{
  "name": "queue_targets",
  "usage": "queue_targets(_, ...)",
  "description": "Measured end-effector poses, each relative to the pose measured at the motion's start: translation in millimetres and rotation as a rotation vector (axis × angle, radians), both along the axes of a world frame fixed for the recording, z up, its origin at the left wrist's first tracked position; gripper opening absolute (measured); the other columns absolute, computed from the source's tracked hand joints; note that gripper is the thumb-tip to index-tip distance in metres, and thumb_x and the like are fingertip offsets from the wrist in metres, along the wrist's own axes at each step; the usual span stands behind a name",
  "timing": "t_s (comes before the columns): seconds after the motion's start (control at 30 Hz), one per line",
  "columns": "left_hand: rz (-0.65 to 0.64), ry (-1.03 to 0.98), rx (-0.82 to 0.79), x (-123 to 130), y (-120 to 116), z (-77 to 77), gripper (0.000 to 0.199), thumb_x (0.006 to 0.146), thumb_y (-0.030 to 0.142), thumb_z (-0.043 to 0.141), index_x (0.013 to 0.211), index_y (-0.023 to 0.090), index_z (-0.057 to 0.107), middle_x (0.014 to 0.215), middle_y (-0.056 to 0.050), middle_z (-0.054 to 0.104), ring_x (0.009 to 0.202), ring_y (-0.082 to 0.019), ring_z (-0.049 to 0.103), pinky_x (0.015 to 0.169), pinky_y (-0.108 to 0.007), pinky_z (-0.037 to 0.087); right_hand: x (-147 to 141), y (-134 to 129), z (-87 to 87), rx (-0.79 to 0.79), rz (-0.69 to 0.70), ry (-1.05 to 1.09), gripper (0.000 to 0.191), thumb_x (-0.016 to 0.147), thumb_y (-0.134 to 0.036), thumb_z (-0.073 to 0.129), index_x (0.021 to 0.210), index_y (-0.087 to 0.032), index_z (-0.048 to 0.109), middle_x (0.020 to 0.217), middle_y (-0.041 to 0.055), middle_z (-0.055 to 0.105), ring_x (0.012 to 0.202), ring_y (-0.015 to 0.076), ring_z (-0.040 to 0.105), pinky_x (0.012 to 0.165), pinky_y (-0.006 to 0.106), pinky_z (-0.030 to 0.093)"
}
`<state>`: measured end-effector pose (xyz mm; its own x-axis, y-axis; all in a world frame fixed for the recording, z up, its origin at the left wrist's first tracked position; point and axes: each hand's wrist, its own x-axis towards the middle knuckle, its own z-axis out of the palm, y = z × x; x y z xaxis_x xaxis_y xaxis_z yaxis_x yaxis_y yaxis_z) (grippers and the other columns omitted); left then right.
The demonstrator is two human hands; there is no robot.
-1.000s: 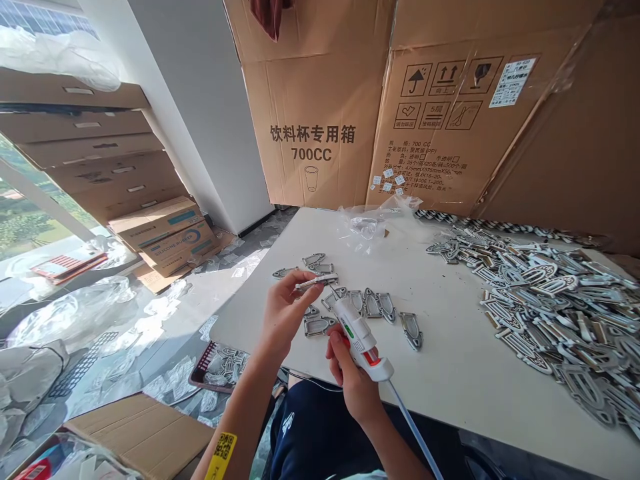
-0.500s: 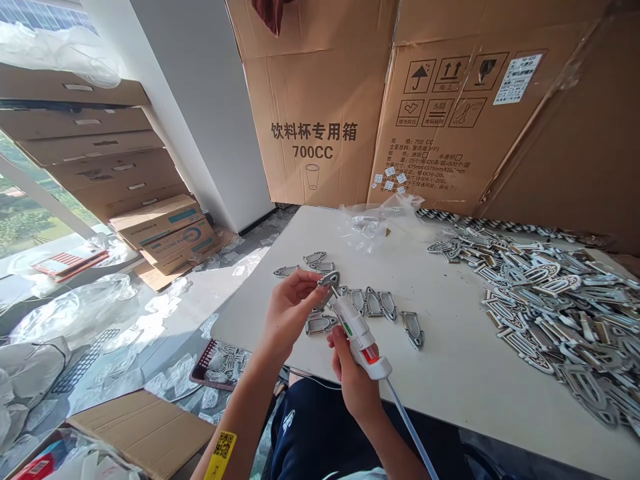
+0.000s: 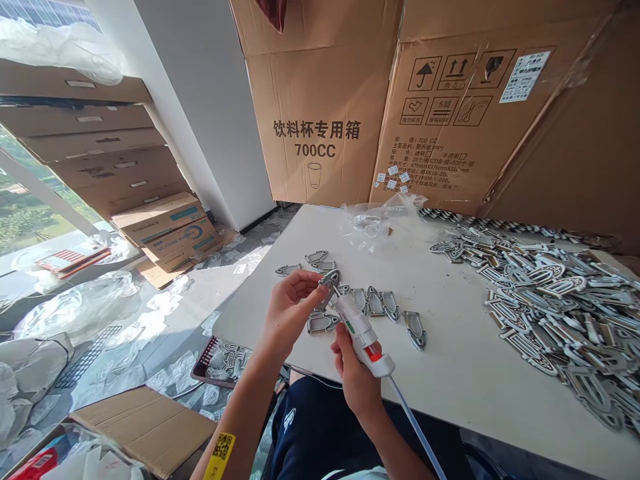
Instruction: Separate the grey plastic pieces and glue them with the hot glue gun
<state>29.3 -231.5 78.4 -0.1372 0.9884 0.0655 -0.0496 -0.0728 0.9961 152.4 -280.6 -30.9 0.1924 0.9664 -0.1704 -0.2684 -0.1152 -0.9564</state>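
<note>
My left hand (image 3: 293, 307) pinches a small grey arch-shaped frame (image 3: 330, 277) above the table. In my right hand (image 3: 357, 373) is a white glue gun (image 3: 356, 321) with a red part near its back end; a long translucent glue stick (image 3: 415, 423) trails out behind it. The gun's nozzle points at the held frame and seems to touch it. Around and beyond my hands lie several similar grey frames, among them one at the right (image 3: 415, 330) and one just below the held piece (image 3: 321, 323).
A large heap of such frames (image 3: 555, 300) covers the table's right side. Clear plastic bags (image 3: 373, 223) lie at the back, before tall cardboard boxes (image 3: 320, 87). A basket of bagged pieces (image 3: 213, 380) stands on the floor at left, near an open carton (image 3: 140, 427).
The view has shifted very slightly. Both hands keep their hold, with the nozzle still at the frame.
</note>
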Motion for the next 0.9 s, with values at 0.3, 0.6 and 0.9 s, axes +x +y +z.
queue_targets(0.3,0.001,0.002,-0.01,0.7,-1.9,1.6,0.029,0.079,0.034,0.088,0.097,0.017,0.073,0.088,-0.003,0.074,0.083,-0.013,0.067,0.076,-0.022,0.053,0.1,-0.3,-3.2,-0.017,-0.005,0.01,0.071,0.081,-0.081,0.079,0.085,-0.011,0.064,0.079,0.008,0.065,0.059,0.0122,0.059,0.048,0.018,0.042)
queue_targets(0.6,0.04,0.134,0.066,-1.3,-3.5,2.2,0.024,0.082,0.034,0.087,0.094,0.019,0.074,0.085,-0.004,0.075,0.081,-0.017,0.069,0.075,-0.03,0.055,-0.1,0.7,0.9,-0.043,-0.005,0.023,0.074,0.077,-0.083,0.08,0.083,-0.011,0.064,0.079,0.0077,0.064,0.058,0.0116,0.056,0.046,0.018,0.038)
queue_targets(0.9,0.124,0.621,0.367,-10.8,-11.5,10.5,0.007,0.092,0.028,0.077,0.097,0.025,0.075,0.089,0.0,0.078,0.08,-0.017,0.064,0.078,-0.032,0.052,3.8,-0.6,7.0,0.03,0.071,-0.026,0.076,0.084,-0.087,0.072,0.089,-0.012,0.07,0.077,0.0047,0.06,0.059,0.0111,0.055,0.048,0.018,0.042)
